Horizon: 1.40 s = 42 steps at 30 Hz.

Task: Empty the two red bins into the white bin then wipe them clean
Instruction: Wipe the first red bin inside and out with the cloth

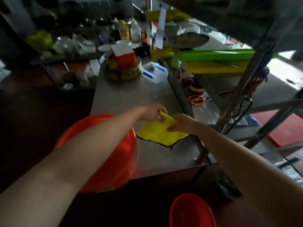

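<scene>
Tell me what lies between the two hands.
In the head view, a bunched strip of the cloth spans the gap; the left hand and right hand each grip one end.

Bare tabletop (121,95) ahead; 1 bin (118,154) left.

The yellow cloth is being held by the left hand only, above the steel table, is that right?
No. The head view shows both hands holding the yellow cloth: the left hand and the right hand each grip its bunched upper edge, above the steel table.
</scene>
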Tool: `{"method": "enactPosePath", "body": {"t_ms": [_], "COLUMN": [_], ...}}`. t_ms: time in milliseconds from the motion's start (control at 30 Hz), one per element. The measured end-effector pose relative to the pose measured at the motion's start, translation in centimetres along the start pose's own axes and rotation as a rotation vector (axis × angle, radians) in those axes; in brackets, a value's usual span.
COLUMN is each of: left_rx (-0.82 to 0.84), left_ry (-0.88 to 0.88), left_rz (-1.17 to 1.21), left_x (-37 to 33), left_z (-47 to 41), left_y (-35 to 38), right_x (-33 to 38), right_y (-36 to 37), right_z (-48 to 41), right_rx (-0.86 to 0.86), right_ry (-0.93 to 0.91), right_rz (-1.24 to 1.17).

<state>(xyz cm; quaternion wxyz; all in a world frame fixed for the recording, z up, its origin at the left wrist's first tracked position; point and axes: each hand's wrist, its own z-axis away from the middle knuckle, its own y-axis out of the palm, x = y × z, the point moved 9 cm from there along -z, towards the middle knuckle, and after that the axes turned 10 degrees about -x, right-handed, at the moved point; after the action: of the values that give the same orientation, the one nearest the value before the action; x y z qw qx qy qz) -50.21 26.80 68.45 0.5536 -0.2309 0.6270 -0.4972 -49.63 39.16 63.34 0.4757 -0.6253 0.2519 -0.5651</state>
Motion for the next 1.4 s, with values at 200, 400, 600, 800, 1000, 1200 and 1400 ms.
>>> {"method": "enactPosePath", "body": {"t_ms": [200,400,600,800,1000,1200,1400], "left_rx": [-0.191,-0.262,-0.266,-0.085,0.265,0.354,0.218], "left_ry": [0.03,-0.04,-0.082,0.005,0.126,0.077,0.1], "left_rz": [0.133,0.283,0.089,-0.146,-0.359,-0.299,-0.413], "left_x": [3.5,10.8,18.3,22.7,24.5,25.3,25.0], "left_z": [4.2,11.3,19.8,26.1,30.8,33.2,34.5], "left_y": [-7.1,-12.2,-13.7,-9.9,-1.8,2.4,3.8], "right_x": [7.9,17.0,23.7,27.3,29.8,32.7,30.9], "right_y": [-4.3,-4.3,-1.2,4.3,7.7,10.2,18.9], "right_z": [-0.7,-1.3,-1.7,-1.0,0.2,2.8,8.3], "right_rx": [-0.103,-0.147,-0.1,-0.031,-0.016,0.053,0.373], "right_ry": [-0.137,-0.203,-0.179,-0.168,-0.216,-0.324,-0.322], "right_rz": [0.05,0.166,0.248,0.347,0.502,0.665,0.653]}}
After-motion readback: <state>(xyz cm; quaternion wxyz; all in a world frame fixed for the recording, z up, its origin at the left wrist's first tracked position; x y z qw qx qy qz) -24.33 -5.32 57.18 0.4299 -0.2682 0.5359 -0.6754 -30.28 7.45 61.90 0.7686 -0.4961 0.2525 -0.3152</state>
